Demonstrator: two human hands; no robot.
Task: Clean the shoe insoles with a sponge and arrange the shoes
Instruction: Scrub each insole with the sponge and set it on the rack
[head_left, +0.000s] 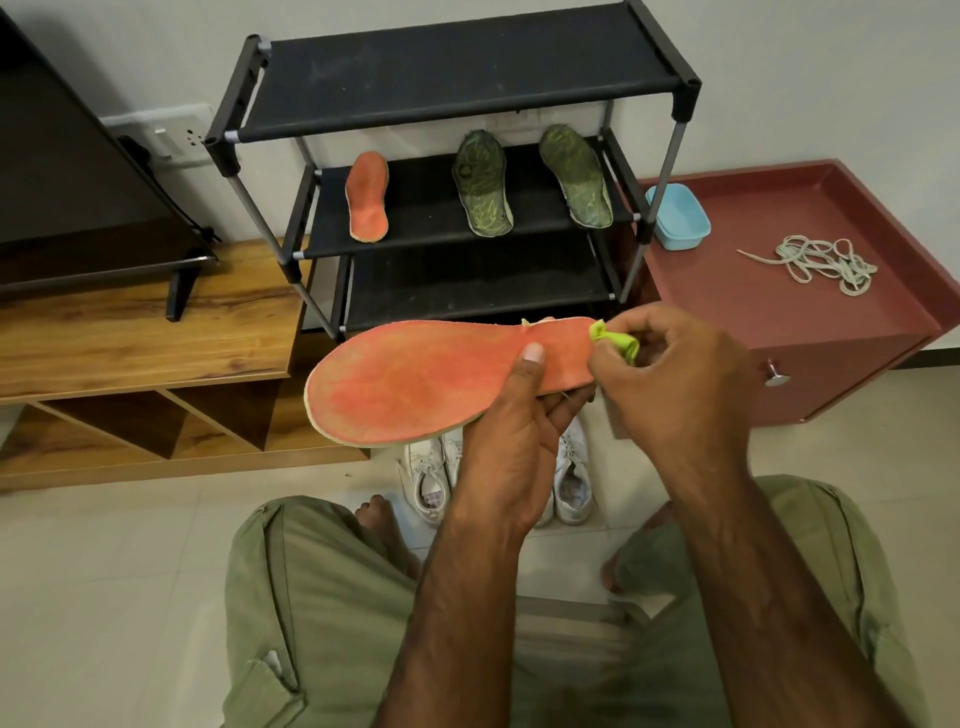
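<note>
Starting at the left, a dark television (78, 171) stands on a low wooden cabinet (140, 343) whose open cubbies below look bare. Next to it is a black shoe rack (457, 78); its middle shelf holds three insoles leaning back: a small orange insole (368, 196), then two green patterned insoles (482, 182) to its right. In front of the rack the person, seated in green shorts, holds a large orange insole (431, 382) lying flat and crosswise. The left hand (511, 447) grips it from beneath, fingers curled under and thumb pressed on the top face. The right hand (670, 384) is closed around a yellow-green sponge (618, 340), pinched small between thumb and fingertips and touching the insole's right end. Below the hands, on the tiled floor between bare feet, sit white sneakers (428, 478), partly hidden by the left forearm. Further right stands a red cabinet (810, 332) with a raised rim on top; inside that rim rest a light blue tub (678, 215), whose contents I cannot tell, and a loose tangle of pale shoelaces (821, 262), well apart from the tub.
</note>
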